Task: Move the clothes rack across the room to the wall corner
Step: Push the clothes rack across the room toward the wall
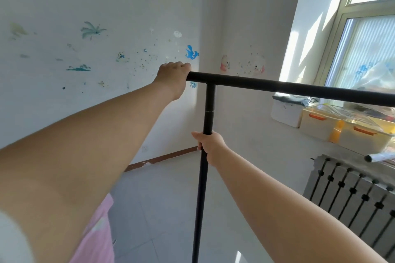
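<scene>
The white walls (106,6) fill the upper left and centre of the frame and meet in the wall corner (201,102) just behind the rack. At right, a window (363,49) sits above a sill crowded with plastic boxes (333,128), with a radiator (350,194) below. The black clothes rack (207,100) stands in the middle of the frame, bare of clothes, its top bar running off to the right edge. The left hand (173,79) is wrapped over the bar's near end, likely to steer it. The right hand (210,147) is closed around the upright post lower down, probably to bear the weight and keep the frame vertical.
</scene>
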